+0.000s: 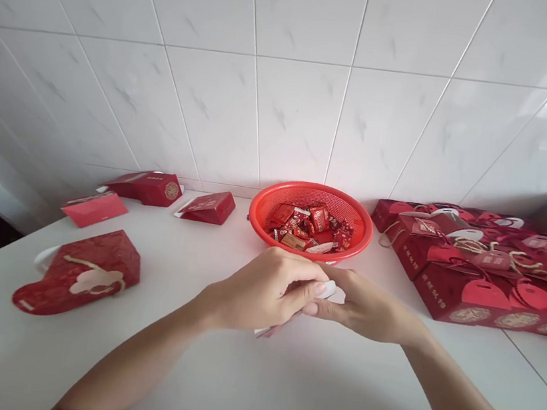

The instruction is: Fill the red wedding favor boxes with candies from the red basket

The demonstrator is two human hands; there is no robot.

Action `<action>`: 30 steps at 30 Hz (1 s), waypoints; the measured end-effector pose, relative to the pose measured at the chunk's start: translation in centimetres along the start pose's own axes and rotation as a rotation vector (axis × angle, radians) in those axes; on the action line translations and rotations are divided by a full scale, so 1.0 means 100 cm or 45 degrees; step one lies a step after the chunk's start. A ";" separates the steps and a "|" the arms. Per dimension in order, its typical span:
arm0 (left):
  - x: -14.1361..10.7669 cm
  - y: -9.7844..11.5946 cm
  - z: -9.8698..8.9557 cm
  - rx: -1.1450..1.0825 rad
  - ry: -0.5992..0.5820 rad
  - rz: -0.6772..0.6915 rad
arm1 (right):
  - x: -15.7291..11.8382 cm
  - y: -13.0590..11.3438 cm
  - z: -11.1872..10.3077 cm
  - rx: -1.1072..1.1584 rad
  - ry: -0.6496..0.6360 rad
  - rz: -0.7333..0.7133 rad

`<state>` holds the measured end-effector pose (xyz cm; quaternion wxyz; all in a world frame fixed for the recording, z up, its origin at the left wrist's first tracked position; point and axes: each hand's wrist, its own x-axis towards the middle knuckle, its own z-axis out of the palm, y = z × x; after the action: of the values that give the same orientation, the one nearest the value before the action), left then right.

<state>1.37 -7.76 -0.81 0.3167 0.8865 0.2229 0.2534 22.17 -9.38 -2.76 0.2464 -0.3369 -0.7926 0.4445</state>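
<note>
In front of the basket, my left hand (267, 291) and my right hand (356, 303) come together, both closed with fingers bent round a small paper box (337, 295). White flaps stick out between the thumbs, and a pale, reddish corner shows below my left hand. Most of the box is hidden by the fingers. Just beyond the hands is a red plastic basket (255, 226) with wrapped sweets (319, 219) in it.
Several finished red gift boxes (474, 292) with cord ties stand in rows at the right. Towards the left lie a red box with a cord and tag (93, 272), a flat red piece (96, 208) and folded red boxes (207, 208). A tiled wall (295, 120) closes off the back.
</note>
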 end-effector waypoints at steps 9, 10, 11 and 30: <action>0.006 -0.010 -0.002 0.382 0.063 0.131 | -0.003 0.002 0.000 -0.179 -0.017 0.198; 0.005 -0.010 -0.003 0.418 0.071 0.137 | -0.003 0.001 0.000 -0.193 -0.020 0.223; 0.004 -0.009 -0.004 0.437 0.075 0.140 | -0.004 0.000 0.001 -0.194 -0.024 0.240; 0.010 -0.018 -0.016 0.105 0.041 -0.195 | -0.010 0.000 -0.006 -0.219 0.200 0.231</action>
<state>0.82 -5.21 -0.69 0.2946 0.8749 0.3053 0.2335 23.20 -9.78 -2.61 0.2367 -0.4609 -0.7723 0.3676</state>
